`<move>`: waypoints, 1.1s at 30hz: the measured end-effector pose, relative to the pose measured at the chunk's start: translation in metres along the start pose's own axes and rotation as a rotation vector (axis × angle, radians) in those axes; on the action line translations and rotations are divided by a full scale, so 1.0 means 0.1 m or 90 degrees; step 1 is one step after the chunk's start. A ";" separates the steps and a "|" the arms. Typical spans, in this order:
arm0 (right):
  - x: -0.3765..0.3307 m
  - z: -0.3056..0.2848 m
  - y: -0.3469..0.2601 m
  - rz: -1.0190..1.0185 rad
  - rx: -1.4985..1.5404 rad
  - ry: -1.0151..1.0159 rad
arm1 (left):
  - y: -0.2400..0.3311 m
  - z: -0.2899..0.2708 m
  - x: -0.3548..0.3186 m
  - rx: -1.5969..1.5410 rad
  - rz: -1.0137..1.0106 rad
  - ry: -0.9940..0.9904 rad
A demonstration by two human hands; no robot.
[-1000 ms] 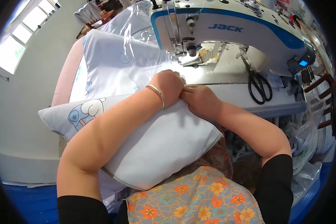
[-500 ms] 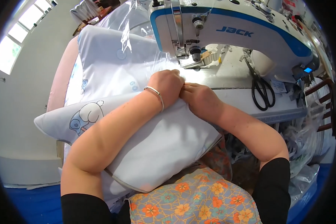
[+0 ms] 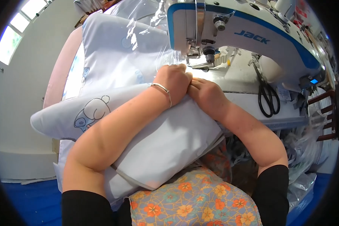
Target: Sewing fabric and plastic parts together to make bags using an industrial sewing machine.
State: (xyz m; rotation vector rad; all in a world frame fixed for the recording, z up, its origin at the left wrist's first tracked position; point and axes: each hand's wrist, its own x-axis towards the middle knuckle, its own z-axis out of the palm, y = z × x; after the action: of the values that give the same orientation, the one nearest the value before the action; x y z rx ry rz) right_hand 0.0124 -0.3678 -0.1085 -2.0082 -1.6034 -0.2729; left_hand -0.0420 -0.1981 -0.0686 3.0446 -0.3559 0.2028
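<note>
White fabric [image 3: 165, 139] with a printed cartoon figure and a grey edging drapes from the machine bed over my lap. My left hand [image 3: 174, 83], a silver bangle at its wrist, grips the fabric's edge just in front of the presser foot. Close against it, my right hand [image 3: 208, 97] pinches the same edge, its fingertips partly hidden. A white and blue sewing machine [image 3: 229, 28] stands over the spot, its needle area [image 3: 194, 56] lit. Clear plastic film [image 3: 148, 32] lies over the fabric to the left of the machine head.
Black-handled scissors [image 3: 268, 98] rest on the machine table [image 3: 245, 102] at the right. Crumpled clear plastic [image 3: 303, 188] hangs below them. A wooden chair [image 3: 326, 116] stands at the far right, and a white wall [image 3: 30, 98] rises at the left.
The view has shifted, so the machine appears farther right. Both hands stay on the fabric edge beside the presser foot, with little visible movement of the cloth.
</note>
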 end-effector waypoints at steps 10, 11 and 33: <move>0.02 0.04 0.07 0.047 -0.045 -0.003 | -0.88 -0.61 0.03 -0.272 -0.176 0.394; 0.02 0.05 0.06 0.054 -0.037 0.003 | -1.19 -0.75 0.17 -0.330 -0.221 0.397; 0.24 -0.16 -0.04 0.062 0.058 -0.039 | -3.48 -0.09 1.92 -1.091 -0.446 0.607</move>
State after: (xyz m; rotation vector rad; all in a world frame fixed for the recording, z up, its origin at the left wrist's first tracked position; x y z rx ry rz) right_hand 0.0182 -0.3562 -0.0826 -2.0356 -1.5200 -0.1013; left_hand 0.2231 0.0976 -0.0514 1.0422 0.4220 0.7164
